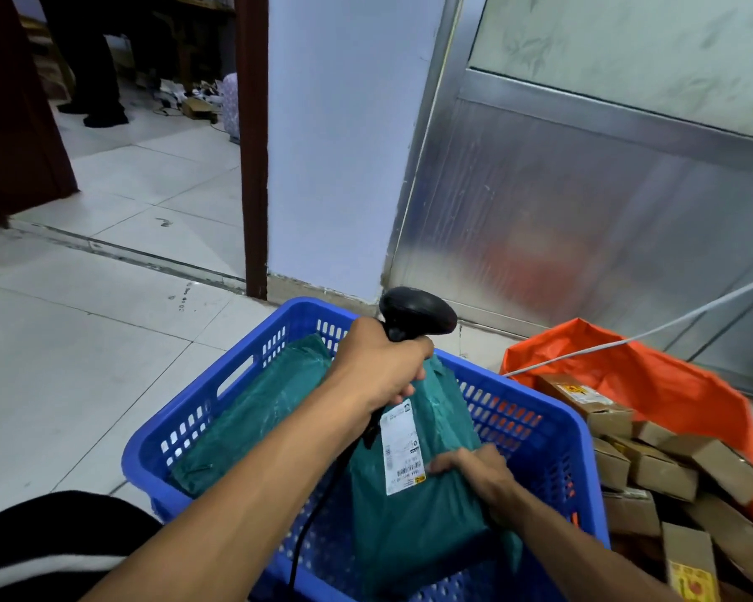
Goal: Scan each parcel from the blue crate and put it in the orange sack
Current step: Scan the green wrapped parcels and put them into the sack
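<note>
Between the blue crate (pixel 201 410) and my orange sack (pixel 653 375) only the crate's right wall stands, while cardboard boxes (pixel 670 462) crowd the sack's mouth and a white cable (pixel 627 338) crosses above it.

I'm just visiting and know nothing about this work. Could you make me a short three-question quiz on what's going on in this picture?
1. True or false: the left hand has its grip on the black scanner.
2. Where is the green parcel that the right hand holds? A) in the orange sack B) over the blue crate C) on the floor
3. What already lies in the orange sack?

Key: 1 true. 2 B. 3 cardboard boxes.
</note>
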Available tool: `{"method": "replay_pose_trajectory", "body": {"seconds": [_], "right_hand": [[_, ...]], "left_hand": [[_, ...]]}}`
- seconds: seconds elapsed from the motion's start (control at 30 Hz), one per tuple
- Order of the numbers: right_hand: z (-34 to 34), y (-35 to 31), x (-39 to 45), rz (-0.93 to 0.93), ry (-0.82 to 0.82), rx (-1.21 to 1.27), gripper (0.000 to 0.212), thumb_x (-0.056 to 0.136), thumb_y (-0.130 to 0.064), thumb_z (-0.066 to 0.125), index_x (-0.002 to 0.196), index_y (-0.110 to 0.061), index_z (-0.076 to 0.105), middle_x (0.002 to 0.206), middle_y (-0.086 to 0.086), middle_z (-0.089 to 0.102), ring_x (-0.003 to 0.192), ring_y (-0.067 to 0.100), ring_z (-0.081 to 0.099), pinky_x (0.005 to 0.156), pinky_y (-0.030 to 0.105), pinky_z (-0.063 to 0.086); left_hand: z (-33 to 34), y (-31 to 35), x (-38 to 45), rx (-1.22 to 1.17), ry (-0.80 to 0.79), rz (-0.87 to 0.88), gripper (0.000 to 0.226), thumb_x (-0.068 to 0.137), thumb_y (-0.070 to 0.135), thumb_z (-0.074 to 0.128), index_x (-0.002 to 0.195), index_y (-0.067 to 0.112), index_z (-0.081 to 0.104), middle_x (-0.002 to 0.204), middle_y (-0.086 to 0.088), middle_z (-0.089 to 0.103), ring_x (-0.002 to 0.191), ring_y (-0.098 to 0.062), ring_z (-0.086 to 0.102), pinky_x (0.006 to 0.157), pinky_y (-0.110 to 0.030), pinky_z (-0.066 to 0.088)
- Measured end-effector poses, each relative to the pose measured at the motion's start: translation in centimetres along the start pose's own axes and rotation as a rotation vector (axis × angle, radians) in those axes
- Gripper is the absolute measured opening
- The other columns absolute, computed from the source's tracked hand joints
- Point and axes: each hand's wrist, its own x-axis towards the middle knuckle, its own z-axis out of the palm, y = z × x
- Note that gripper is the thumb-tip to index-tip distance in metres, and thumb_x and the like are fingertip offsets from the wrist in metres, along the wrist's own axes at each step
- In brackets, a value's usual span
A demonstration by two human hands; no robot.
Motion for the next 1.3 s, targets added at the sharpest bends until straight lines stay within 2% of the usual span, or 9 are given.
{"method": "replay_pose_trajectory", "body": {"seconds": [0.2, 0.33, 0.37, 0.47, 0.73, 0.87, 0.97, 1.1, 1.3], "right_hand": [[-7.6, -3.9, -5.9, -0.102, -0.089, -0.080, 0.098, 0.009, -0.051, 0.090, 0.098, -0.016, 0.072, 0.094, 0.004, 0.076, 0.087, 0.028, 0.072, 0.074, 0.040, 0.062], [-11.6, -6.9, -13.2, -0.169, -0.151, -0.030, 0.036, 0.054, -0.013, 0.088, 0.087, -0.007, 0.075, 0.080, 0.009, 0.078, 0.077, 0.029, 0.075, 0.064, 0.033, 0.061], [-12.4, -7.2, -14.0, -0.178, -0.170, -0.012, 0.030, 0.060, -0.006, 0.085, 0.087, -0.005, 0.074, 0.080, 0.011, 0.077, 0.077, 0.030, 0.075, 0.065, 0.034, 0.061], [-14.5, -7.7, -15.3, -0.166, -0.173, -0.009, 0.037, 0.057, -0.007, 0.085, 0.091, 0.000, 0.073, 0.084, 0.017, 0.077, 0.082, 0.036, 0.074, 0.077, 0.047, 0.062], [-17.5, -7.0, -14.5, -0.147, -0.073, 0.179, 0.041, 0.057, -0.001, 0.083, 0.095, 0.010, 0.071, 0.086, 0.028, 0.074, 0.080, 0.046, 0.072, 0.076, 0.060, 0.059], [-18.7, -5.9, -12.8, -0.061, -0.100, 0.274, 0.083, 0.033, -0.008, 0.089, 0.112, 0.005, 0.066, 0.099, 0.029, 0.073, 0.086, 0.047, 0.072, 0.078, 0.064, 0.057], [-19.9, -6.1, -13.0, -0.082, -0.110, 0.326, 0.067, 0.042, -0.003, 0.083, 0.106, 0.007, 0.070, 0.097, 0.030, 0.073, 0.090, 0.049, 0.071, 0.083, 0.064, 0.056], [-20.9, -6.1, -13.3, -0.133, -0.061, 0.341, 0.043, 0.059, 0.006, 0.078, 0.101, 0.009, 0.070, 0.089, 0.028, 0.074, 0.081, 0.045, 0.072, 0.075, 0.053, 0.060], [-21.2, -5.2, -12.7, -0.153, -0.080, 0.335, 0.063, 0.048, 0.000, 0.085, 0.108, 0.008, 0.067, 0.095, 0.027, 0.074, 0.088, 0.046, 0.072, 0.081, 0.061, 0.058]], "left_hand": [[1.7, -0.2, -0.8, 0.087, -0.080, 0.023, 0.014, 0.087, 0.017, 0.068, 0.079, 0.006, 0.070, 0.062, -0.001, 0.065, 0.046, -0.015, 0.053, 0.047, -0.022, 0.042], [2.3, -0.5, -1.1, 0.134, -0.132, 0.043, 0.010, 0.089, 0.015, 0.068, 0.089, 0.006, 0.074, 0.068, 0.001, 0.071, 0.046, -0.010, 0.054, 0.050, -0.022, 0.043], [2.4, -0.5, -1.1, 0.137, -0.137, 0.052, 0.008, 0.089, 0.015, 0.069, 0.089, 0.009, 0.074, 0.070, 0.001, 0.074, 0.047, -0.009, 0.055, 0.051, -0.022, 0.044], [2.7, -0.4, -1.3, 0.136, -0.145, 0.082, 0.006, 0.090, 0.014, 0.070, 0.086, 0.011, 0.074, 0.076, 0.001, 0.078, 0.051, -0.009, 0.057, 0.052, -0.023, 0.045], [3.6, -0.7, -1.4, 0.172, -0.183, 0.118, 0.010, 0.089, 0.010, 0.068, 0.080, 0.012, 0.073, 0.079, -0.001, 0.079, 0.051, -0.010, 0.059, 0.055, -0.026, 0.049], [4.0, -1.4, -1.1, 0.219, -0.229, 0.121, 0.011, 0.087, 0.009, 0.069, 0.078, 0.008, 0.075, 0.075, -0.004, 0.078, 0.051, -0.013, 0.058, 0.054, -0.027, 0.048], [4.2, -1.9, -1.2, 0.288, -0.275, 0.117, 0.012, 0.083, 0.010, 0.069, 0.075, 0.007, 0.077, 0.065, -0.004, 0.075, 0.050, -0.017, 0.058, 0.051, -0.025, 0.047], [4.6, -2.7, -1.4, 0.388, -0.237, 0.107, 0.016, 0.082, 0.016, 0.069, 0.071, 0.006, 0.076, 0.068, -0.013, 0.076, 0.042, -0.015, 0.054, 0.050, -0.024, 0.046], [4.8, -3.2, -1.8, 0.499, -0.253, 0.124, 0.016, 0.083, 0.020, 0.074, 0.069, 0.012, 0.071, 0.054, 0.000, 0.070, 0.037, -0.008, 0.053, 0.052, -0.024, 0.046]]}}
